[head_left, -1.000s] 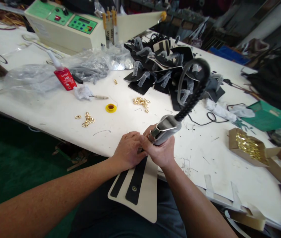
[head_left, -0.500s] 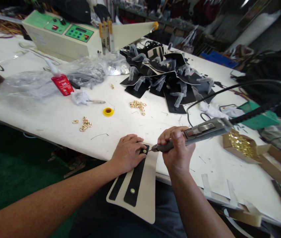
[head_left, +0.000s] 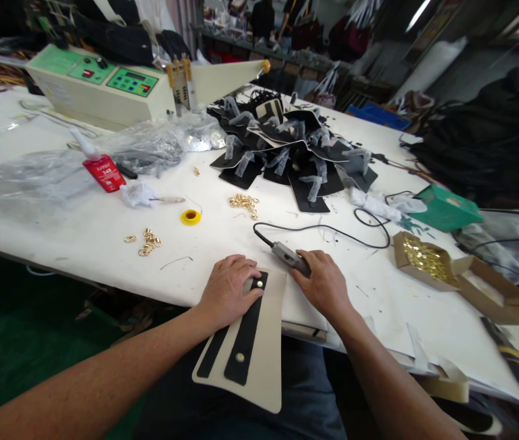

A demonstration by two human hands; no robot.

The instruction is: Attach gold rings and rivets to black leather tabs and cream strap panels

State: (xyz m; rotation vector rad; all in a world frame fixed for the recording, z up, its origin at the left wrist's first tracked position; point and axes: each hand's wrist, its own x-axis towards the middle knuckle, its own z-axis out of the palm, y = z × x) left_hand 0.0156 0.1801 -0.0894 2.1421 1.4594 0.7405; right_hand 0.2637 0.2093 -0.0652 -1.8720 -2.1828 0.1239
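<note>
A beige panel [head_left: 268, 342] with two black straps lies over the table's front edge and my lap. The longer strap [head_left: 246, 327] carries a round metal stud near each end. My left hand [head_left: 229, 293] rests across the panel's upper left and holds it, thumb by the upper stud [head_left: 260, 283]. Just to the right, my right hand [head_left: 326, 281] is closed round the dark end of a grey corded hand tool [head_left: 287, 253]. The tool is low over the table or on it; I cannot tell which. Its tip is hidden by my hand.
Gold metal fittings [head_left: 243, 201] lie in small heaps near a yellow spool [head_left: 191, 217]. A red glue bottle [head_left: 104, 173] is at left, before a beige machine [head_left: 103, 91]. Black panels [head_left: 305, 153] are piled behind. Cardboard boxes [head_left: 424, 263] and a green box [head_left: 449, 208] stand right.
My right hand has drawn the tool away from the upper stud and turned it, so its cord end now points up and left. My left hand stays on the panel. The view has shifted slightly.
</note>
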